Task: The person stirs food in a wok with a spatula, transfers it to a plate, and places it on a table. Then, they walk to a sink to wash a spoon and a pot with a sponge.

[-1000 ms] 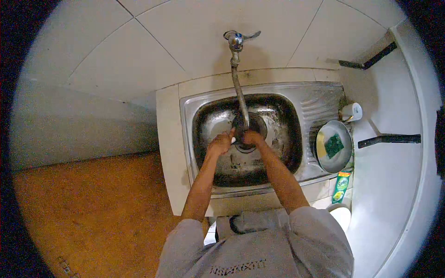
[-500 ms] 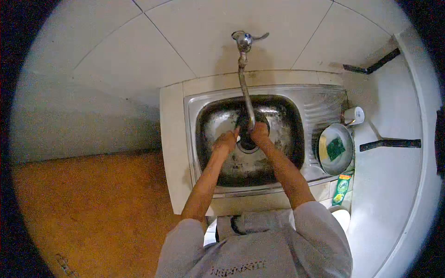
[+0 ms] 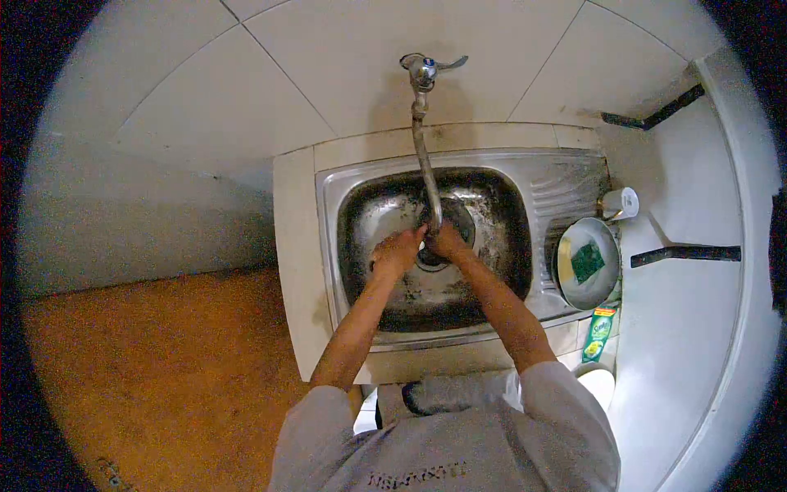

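Both my hands are low in the metal sink (image 3: 361, 246), beneath the spout of the tap (image 3: 429, 180). My left hand (image 3: 399, 249) is left of the spout's end, its fingers bent and its thumb toward the middle. Just right of the spout, my right hand (image 3: 448, 242) is closed, its fingertips hidden. A dark round thing (image 3: 461, 216) shows behind my right hand, too dim to name. Between the hands is a small whitish spot that I cannot make out. The drain ring (image 3: 431, 267) lies just below them.
On the drainboard (image 3: 566, 184) to the right sits a round pan or bowl (image 3: 608, 283) holding a green scouring pad (image 3: 587, 262) and something yellow. A white mug (image 3: 625, 202) lies behind it. In front are a green packet (image 3: 598, 334) and a white round object (image 3: 598, 385).
My left hand has turned and shifted a little left, its fingers bent farther outward. My right hand has moved slightly down and left. The whole view has shifted slightly left.
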A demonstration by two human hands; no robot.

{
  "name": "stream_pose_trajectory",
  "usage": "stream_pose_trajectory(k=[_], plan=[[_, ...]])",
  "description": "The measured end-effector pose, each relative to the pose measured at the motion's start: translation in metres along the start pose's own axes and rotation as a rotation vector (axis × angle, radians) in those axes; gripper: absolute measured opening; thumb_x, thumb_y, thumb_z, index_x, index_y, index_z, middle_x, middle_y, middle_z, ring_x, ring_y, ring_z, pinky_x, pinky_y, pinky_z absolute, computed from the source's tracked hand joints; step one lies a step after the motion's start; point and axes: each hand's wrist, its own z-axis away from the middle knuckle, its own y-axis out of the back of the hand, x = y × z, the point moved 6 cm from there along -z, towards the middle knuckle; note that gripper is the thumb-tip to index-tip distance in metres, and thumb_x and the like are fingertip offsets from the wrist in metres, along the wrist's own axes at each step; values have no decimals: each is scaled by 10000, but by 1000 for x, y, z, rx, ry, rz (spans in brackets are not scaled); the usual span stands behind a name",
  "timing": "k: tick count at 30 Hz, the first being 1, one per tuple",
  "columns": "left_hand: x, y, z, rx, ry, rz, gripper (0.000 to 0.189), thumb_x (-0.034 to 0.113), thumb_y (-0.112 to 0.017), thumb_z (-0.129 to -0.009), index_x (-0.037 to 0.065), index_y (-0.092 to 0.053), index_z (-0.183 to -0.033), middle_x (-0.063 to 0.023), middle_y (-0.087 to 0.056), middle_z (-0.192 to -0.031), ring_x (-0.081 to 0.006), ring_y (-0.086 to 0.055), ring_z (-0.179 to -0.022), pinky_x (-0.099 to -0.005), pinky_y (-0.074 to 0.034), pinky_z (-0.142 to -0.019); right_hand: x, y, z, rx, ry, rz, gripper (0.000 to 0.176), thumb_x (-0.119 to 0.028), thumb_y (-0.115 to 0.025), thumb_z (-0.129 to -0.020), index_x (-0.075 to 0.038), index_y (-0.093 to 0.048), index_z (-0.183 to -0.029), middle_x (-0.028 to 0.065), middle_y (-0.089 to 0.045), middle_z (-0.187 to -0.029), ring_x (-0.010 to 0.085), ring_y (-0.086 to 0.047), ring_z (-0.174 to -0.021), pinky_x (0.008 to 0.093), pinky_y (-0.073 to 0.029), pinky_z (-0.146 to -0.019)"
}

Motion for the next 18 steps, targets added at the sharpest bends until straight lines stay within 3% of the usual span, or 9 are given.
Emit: stream_pose_trajectory(k=[3, 6, 7, 9, 11, 13, 14, 16, 18], plan=[[-4, -14, -13, -73, 32, -139, 580, 494, -260, -933, 43, -620, -988, -219, -629, -928, -395, -603, -916, -508, -476, -787, 1, 14, -23, 18, 123, 537, 200, -214, -515, -803, -58, -629, -753, 172, -622, -681, 324, -628, -623, 437, -506, -580], [-2, -10, -9, 60, 71, -203, 567, 495, -276, -930, 46, -617, -983, -191, -639, -886, -378, -618, -874, -510, -488, -748, -28, 59, -2, 112, -68, 521, 168, -207, -531, -771, -80, -640, -771, 146, -640, -727, 292, -644, -671, 409, -513, -580], [2, -4, -7, 106, 35, -218, 547, 487, -298, -927, 45, -617, -975, -188, -640, -888, -367, -622, -857, -501, -493, -730, 46, 1, -32, 34, 41, 720, 153, -189, -518, -778, -96, -638, -796, 119, -655, -786, 278, -649, -726, 407, -517, -598], [-7, -15, -10, 141, -6, -231, 527, 478, -320, -924, 45, -617, -967, -184, -640, -890, -356, -626, -840, -493, -499, -711, 26, 19, -14, 21, 36, 702, 154, -184, -533, -764, -80, -632, -819, 121, -656, -807, 295, -645, -741, 415, -519, -624], [-19, -42, -29, 248, -242, -466, 490, 452, -368, -916, 36, -628, -912, -184, -643, -869, -348, -631, -812, -479, -505, -673, 18, 26, -2, 22, 33, 676, 166, -180, -549, -750, -65, -626, -842, 123, -656, -828, 312, -640, -757, 423, -521, -650], [6, -3, -1, 237, -140, -384, 485, 446, -379, -913, 35, -635, -891, -183, -644, -860, -350, -632, -806, -472, -507, -665, 33, 9, 5, -156, 74, 498, 237, -194, -584, -731, -45, -622, -911, 155, -648, -843, 345, -627, -769, 436, -516, -697], [12, 10, 11, 214, -39, -303, 481, 441, -390, -910, 33, -643, -869, -182, -645, -851, -351, -633, -799, -466, -510, -656, 54, -23, -4, -45, 217, 473, 259, -206, -595, -726, -41, -625, -924, 169, -642, -865, 349, -624, -785, 436, -514, -709], [15, 9, 14, 203, -74, -277, 488, 443, -392, -909, 29, -645, -851, -186, -645, -839, -353, -634, -788, -466, -509, -656, 96, -84, -17, 191, 504, 464, 306, -231, -617, -715, -33, -631, -948, 195, -629, -909, 356, -617, -816, 437, -510, -731], [14, 6, 15, 188, -106, -255, 496, 444, -394, -908, 25, -648, -833, -191, -645, -826, -355, -636, -777, -466, -508, -657, 85, -83, -12, 169, 387, 470, 294, -232, -609, -732, -34, -636, -947, 188, -622, -932, 349, -614, -837, 437, -504, -745]])
